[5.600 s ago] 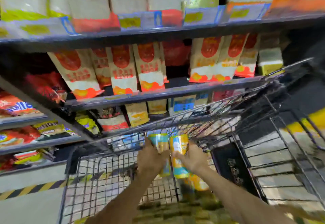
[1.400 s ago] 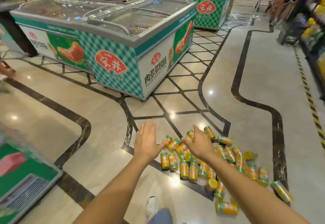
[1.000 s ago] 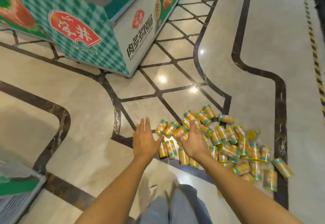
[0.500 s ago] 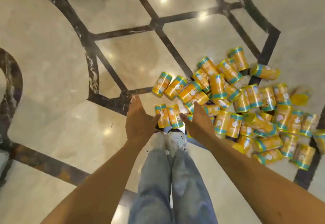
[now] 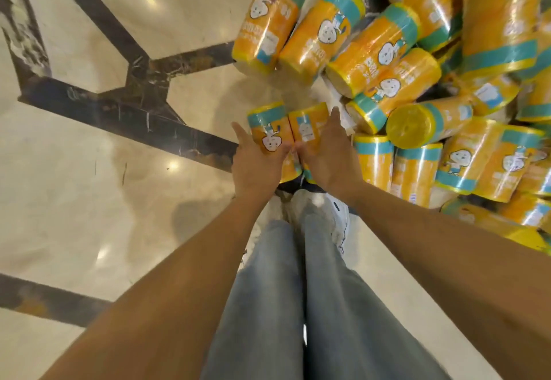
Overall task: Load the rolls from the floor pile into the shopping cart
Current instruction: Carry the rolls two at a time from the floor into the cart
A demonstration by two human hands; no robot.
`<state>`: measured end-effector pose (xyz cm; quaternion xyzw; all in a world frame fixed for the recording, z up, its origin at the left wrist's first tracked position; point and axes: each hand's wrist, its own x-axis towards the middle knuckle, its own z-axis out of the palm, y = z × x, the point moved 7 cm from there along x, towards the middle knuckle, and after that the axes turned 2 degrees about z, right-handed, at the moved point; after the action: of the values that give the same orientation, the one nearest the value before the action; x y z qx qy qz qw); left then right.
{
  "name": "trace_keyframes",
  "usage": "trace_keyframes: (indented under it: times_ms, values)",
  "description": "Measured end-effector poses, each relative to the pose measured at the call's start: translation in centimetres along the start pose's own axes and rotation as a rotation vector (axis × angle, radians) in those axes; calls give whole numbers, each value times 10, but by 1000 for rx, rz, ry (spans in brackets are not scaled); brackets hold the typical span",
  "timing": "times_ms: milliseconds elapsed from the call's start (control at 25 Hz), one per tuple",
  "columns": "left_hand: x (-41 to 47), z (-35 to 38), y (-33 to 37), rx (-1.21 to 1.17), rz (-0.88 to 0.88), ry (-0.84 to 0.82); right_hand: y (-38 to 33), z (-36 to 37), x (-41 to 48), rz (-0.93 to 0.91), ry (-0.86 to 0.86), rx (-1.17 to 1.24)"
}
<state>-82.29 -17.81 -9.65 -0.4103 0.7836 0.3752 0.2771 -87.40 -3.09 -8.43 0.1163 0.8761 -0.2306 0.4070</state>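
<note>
Head view, looking straight down past jeans (image 5: pixel 286 305) and a white shoe (image 5: pixel 334 209) to polished marble floor (image 5: pixel 89 189) w/ dark inlay strips. Pile of rolls (image 5: pixel 447 87) spread to the right and ahead, orange film wrap w/ teal bands, yellow ends; most lying on their sides, some stacked over others. Two rolls nearest the feet, side by side: left roll (image 5: pixel 268 129) and right roll (image 5: pixel 308 125), apart from the main heap by a small gap. Left hand (image 5: pixel 253 162) spread, palm against the outer flank of the left roll; right hand (image 5: pixel 328 156) likewise against the outer flank of the right one. Fingers mostly hidden behind the rolls, so full closure can't be confirmed; looks like a two-hand squeeze pressing the pair together, not yet lifted as far as can be told. Cart not in view. Handling, as a guess: light, soft core, some give under pressure; film glossy and prob. slippery, so grip best at mid-length on opposite flanks, pressing inward, not at the ends. Risk: pair hinging apart at the seam btwn them and one dropping out. Fragility low; a drop likely harmless. Plenty left in the pile, so task far from finished.
</note>
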Motion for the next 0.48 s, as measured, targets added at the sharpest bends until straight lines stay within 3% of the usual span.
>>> trace_keyframes:
  times_ms: [240, 480]
  values:
    - [6, 9, -3, -21, 47, 67, 10, -1, 3, -36, 88, -90]
    - [-54, -66, 46, 109, 123, 78, -28, -77, -58, -11, 163, -15]
